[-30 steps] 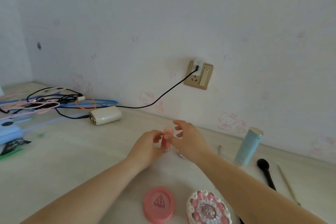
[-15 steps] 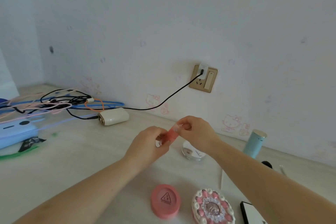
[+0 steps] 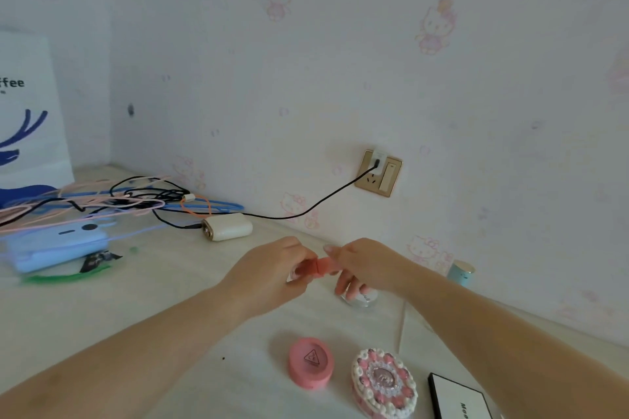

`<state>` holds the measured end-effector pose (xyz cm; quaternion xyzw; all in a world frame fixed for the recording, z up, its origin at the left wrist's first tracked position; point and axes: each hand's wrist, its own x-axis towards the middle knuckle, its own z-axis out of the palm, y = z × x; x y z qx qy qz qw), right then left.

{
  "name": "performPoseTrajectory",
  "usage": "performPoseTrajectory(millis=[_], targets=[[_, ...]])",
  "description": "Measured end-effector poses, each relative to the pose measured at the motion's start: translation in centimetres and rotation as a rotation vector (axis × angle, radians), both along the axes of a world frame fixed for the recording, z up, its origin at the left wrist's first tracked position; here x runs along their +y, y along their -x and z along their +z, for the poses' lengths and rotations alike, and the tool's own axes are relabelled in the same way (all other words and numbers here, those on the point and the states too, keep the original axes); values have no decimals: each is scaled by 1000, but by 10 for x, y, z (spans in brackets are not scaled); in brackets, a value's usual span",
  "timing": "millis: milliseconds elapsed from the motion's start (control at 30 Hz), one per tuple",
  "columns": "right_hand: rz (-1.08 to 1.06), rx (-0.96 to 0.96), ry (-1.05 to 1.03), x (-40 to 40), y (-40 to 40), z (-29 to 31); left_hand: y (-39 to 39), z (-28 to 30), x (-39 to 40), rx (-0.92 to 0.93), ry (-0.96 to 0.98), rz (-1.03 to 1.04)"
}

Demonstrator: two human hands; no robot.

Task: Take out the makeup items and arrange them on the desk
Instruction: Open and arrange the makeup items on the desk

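A small coral-pink lip tube [image 3: 318,266] hangs above the desk, held at both ends. My left hand [image 3: 272,269] pinches its left end and my right hand [image 3: 362,264] pinches its right end. Below them on the desk [image 3: 136,316] lie a round pink compact [image 3: 310,362], a round cake-shaped pink and white case [image 3: 384,381] and a black-edged white palette [image 3: 457,398] at the bottom edge. A clear round jar [image 3: 362,299] sits partly hidden under my right hand. A pale blue tube [image 3: 460,273] stands near the wall.
A tangle of black, pink and blue cables [image 3: 119,201] lies at the back left beside a cream charger [image 3: 228,228] wired to the wall socket [image 3: 377,172]. A light blue power bank [image 3: 56,245] and a white paper bag [image 3: 30,112] sit at far left.
Both hands stay on the lip tube, which has turned from upright to nearly level. The camera has tilted up and left, bringing the paper bag and the palette into view.
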<state>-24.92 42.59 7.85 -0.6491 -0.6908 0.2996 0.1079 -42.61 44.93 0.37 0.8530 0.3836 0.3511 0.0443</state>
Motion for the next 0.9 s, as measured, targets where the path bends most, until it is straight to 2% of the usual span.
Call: performPoseTrajectory(millis=[167,333,467,533,667,733,833,900], targets=[[151,-150,-224,-3,1,-5,14,0,-5,32,-22,18],[15,-24,-70,-5,15,-3,20,0,-9,43,-48,32],[105,18,-54,-7,17,-5,27,0,-11,84,-70,26],[135,-63,-139,-6,16,-9,31,-2,-12,114,-76,29],[268,-517,-394,-6,22,-11,34,-5,-13,118,4,34],[359,-673,-546,-4,23,-13,32,-6,-11,108,88,35],[522,-749,-875,4,18,-25,29,-6,-7,106,276,-9],[517,-701,-964,10,10,-31,31,-8,-3,91,413,-43]])
